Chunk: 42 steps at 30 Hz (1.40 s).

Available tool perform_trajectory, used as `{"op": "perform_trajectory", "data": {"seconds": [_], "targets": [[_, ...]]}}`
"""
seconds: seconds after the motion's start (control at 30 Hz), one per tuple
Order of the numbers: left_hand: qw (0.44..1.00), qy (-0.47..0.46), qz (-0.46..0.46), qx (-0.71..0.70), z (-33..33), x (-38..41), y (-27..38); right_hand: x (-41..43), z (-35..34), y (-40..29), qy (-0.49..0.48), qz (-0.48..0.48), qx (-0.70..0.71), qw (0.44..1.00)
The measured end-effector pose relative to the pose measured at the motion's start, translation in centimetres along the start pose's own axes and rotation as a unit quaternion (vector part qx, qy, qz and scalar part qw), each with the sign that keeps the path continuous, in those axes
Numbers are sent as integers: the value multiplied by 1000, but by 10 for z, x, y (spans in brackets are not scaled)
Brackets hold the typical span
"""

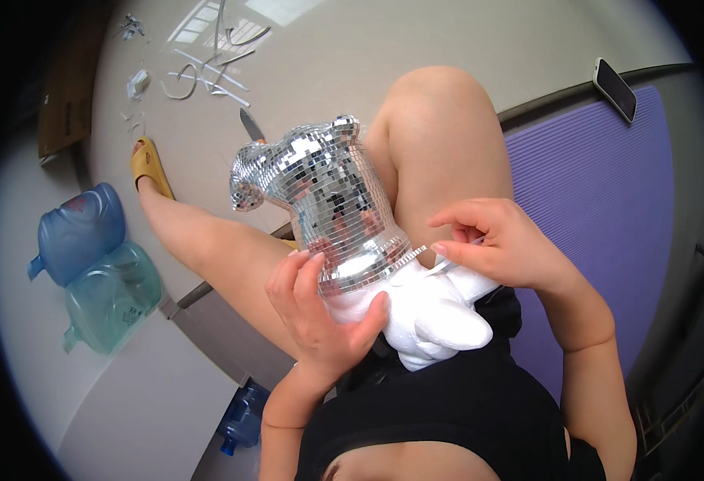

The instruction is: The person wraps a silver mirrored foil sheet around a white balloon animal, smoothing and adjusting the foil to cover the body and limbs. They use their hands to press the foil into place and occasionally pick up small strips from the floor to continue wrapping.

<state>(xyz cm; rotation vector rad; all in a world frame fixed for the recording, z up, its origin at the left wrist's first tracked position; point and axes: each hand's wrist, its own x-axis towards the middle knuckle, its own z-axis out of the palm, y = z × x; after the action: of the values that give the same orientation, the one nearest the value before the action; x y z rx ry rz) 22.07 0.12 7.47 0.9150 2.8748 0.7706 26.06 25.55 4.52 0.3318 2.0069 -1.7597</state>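
Observation:
A foam animal figurine (346,204) lies across my lap, its body covered in small mirror tiles. Its white head end (430,318), with rounded ears, is bare and points towards my torso. My left hand (322,312) steadies it, fingertips on the tiled edge and thumb by the white foam. A short mirror-tile strip (411,257) sticks up from that edge. Close to the strip's free end, my right hand (490,240) has thumb and index finger apart. A thin white strip (448,263) runs into its curled fingers, which appear to hold it.
A knife (250,124) lies on the floor beyond the figurine, near scattered strips (213,78) and a crumpled scrap (138,84). Plastic water jugs (81,231) stand at left below a cardboard box (66,120). A phone (615,90) rests by the purple mat (592,210).

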Motion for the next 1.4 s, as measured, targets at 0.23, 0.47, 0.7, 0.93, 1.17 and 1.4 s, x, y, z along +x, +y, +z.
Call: {"op": "perform_trajectory", "data": {"seconds": [0.23,0.47,0.7,0.93,1.17,1.4], "targets": [[963,-62,-196,-173,0,-9,-7,-21,-10,3,-38,-12,6,999],[957,-39,-188,-218,-10,-7,-20,-28,-7,-13,-88,-99,11,991],[901,79,-131,-407,9,-19,-29,-44,-10,-70,-32,-234,-159,959],[816,110,-111,-557,35,-28,-63,-47,30,-101,-36,-289,-300,908],[958,131,-18,-256,-23,-19,-53,-53,46,-112,-34,-290,-376,879],[915,42,30,-400,-11,8,-42,-54,48,-90,15,-245,-296,923]]}}
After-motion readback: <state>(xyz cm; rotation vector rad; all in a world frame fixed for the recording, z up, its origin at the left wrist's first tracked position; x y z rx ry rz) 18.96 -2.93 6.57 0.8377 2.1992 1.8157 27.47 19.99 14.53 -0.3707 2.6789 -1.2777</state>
